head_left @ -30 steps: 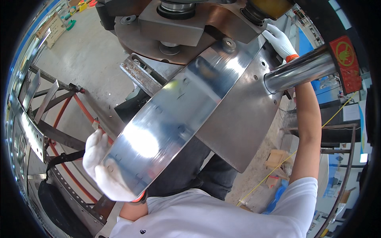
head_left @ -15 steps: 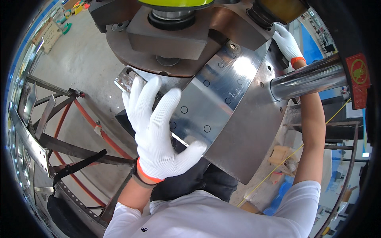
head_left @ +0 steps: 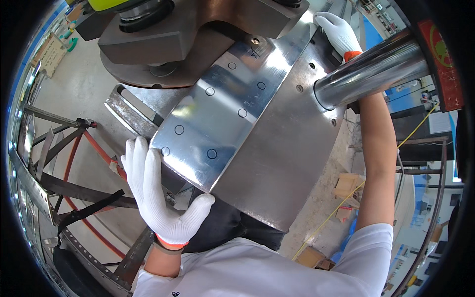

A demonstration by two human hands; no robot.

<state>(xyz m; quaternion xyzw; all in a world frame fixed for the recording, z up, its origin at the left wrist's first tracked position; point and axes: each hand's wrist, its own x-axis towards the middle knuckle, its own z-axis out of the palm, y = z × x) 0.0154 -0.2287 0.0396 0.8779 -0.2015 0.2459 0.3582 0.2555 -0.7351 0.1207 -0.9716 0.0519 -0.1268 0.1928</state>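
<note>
A shiny metal sheet (head_left: 225, 106) with several circles drawn on it lies slanted over the dark steel table plate (head_left: 277, 158) of a machine. At its near left end is my left hand (head_left: 161, 198) in a white knitted glove. The fingers are stretched out and spread. Their tips meet the sheet's left corner, and the thumb lies by its near corner. My right arm reaches past a polished steel column (head_left: 371, 72). The right hand (head_left: 339, 34), gloved too, is closed at the sheet's far right edge, some of its fingers hidden.
Heavy brown machine blocks (head_left: 143, 47) and a round steel disc (head_left: 133, 72) stand over the far left. A slotted metal bracket (head_left: 128, 111) juts out below them. At the left is a metal rack (head_left: 64, 178) with red bars. Wooden blocks (head_left: 349, 185) lie on the floor at right.
The view has shifted, so the machine appears farther left and up. My left hand has come down from over the sheet to its near left end. The right hand has moved onto the sheet's far edge.
</note>
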